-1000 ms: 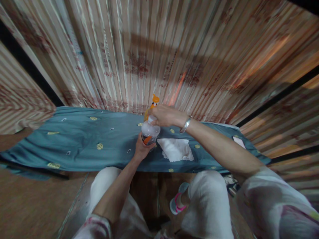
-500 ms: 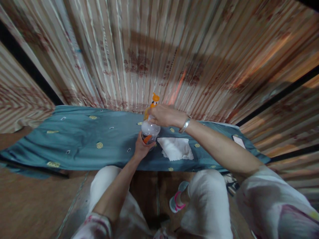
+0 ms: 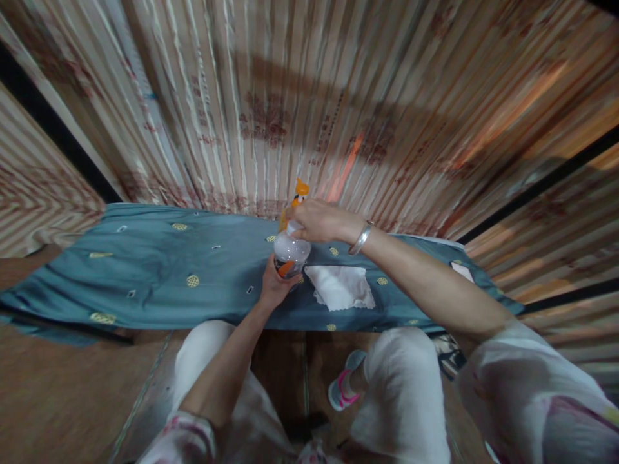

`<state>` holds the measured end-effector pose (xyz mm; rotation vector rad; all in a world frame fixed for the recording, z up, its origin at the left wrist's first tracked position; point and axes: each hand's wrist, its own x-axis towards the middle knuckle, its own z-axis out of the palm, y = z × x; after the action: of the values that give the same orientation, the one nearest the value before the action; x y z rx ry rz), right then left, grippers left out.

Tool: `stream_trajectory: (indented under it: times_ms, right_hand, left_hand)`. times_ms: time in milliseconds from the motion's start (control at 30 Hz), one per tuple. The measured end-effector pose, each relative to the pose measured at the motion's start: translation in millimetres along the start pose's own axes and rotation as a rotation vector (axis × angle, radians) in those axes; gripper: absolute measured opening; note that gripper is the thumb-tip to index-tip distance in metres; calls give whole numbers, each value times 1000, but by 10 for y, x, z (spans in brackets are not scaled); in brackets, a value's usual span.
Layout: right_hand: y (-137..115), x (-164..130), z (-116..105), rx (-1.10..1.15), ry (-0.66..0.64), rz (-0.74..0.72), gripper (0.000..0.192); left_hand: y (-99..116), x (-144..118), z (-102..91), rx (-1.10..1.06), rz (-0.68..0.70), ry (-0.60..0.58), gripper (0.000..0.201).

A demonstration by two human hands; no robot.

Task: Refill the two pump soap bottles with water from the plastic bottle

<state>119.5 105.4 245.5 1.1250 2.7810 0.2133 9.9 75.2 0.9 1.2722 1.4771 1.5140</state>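
Note:
My left hand [image 3: 276,283] is wrapped round the lower side of a clear plastic bottle [image 3: 293,248] with an orange and black label. Over the bottle's top, my right hand [image 3: 316,219] grips the white cap [image 3: 293,227] with fingers and thumb; part of the cap is hidden by them. Just behind, an orange spray bottle [image 3: 302,188] shows its nozzle above my right hand, while most of its body is covered. To the right of the bottle lies a white cloth [image 3: 340,287] with wavy edges, flat and slightly creased.
Everything stands on a narrow bench covered by a teal patterned sheet [image 3: 155,258]. A white flat object [image 3: 461,270] lies near its right end. Patterned curtains [image 3: 271,116] hang close behind, between dark metal poles [image 3: 62,129]. My knees are against the front edge.
Both hands keep their hold on the bottle and cap. My right hand has shifted very slightly at the cap; the cloth and spray bottle stay where they were.

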Motion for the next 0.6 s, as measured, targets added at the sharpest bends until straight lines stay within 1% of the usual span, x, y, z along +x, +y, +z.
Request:
stream_trajectory:
  times_ms: [100,133,233,333,433,500,567,600]
  right_hand:
    - [8,-2,1,0,36,12,46]
    - [1,-1,2,-4,41,26,47]
    - [-25,16,7,-18,45,34,37]
    - [4,42,-1,-15,77,2,25]
    - [110,10,-48,44,182,-27,21]
    - [194,-90,-67,138,286,-15,24]
    - [256,-257,-10,273,385,37,30]
    - [272,-357,67,352,427,76,33]
  left_hand:
    - [8,0,0,17,-10,-4,75]
    - [12,0,0,22,-12,-2,75]
    - [28,-2,1,14,-1,0,75]
    - [43,-2,-2,17,0,-10,74]
    - [42,0,-6,56,-6,-15,74]
    - [33,2,-6,82,-12,-12,75]
    - [24,5,-3,90,-14,-9,76]
    - [22,5,-2,87,-10,-9,77]
